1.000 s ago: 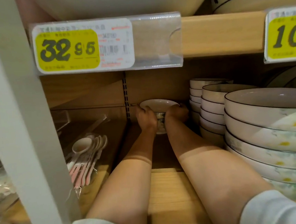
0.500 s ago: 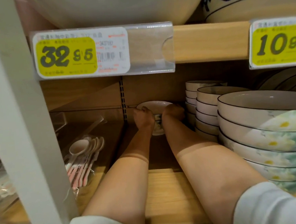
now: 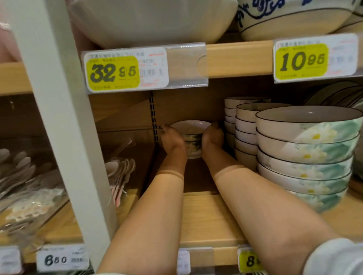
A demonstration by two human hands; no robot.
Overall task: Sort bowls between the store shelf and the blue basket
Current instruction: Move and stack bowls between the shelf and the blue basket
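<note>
Firstly, at the left side of the shelf (image 3: 208,219) lie some packed spoons (image 3: 120,172), near the left forearm but apart from it. Next comes the left hand (image 3: 173,142), which is curled around the left side of a short stack of small bowls (image 3: 193,145) at the very back of the shelf, in shadow. The right hand (image 3: 212,137) holds the other side of the same stack, so the bowls are clasped between both hands. I cannot tell if the stack rests on the board or is lifted a little. Just beside the right hand stand tall bowl stacks (image 3: 245,131), and nearer to the camera a stack of wide flowered bowls (image 3: 305,147), close to the right forearm. The blue basket is not in view.

I judge the main danger to be on the right: if the wrist or elbow swings outward while the hands move, it may knock these stacks. Also, the small bowls sit loose on one another and could slide if the stack is tilted.
</note>
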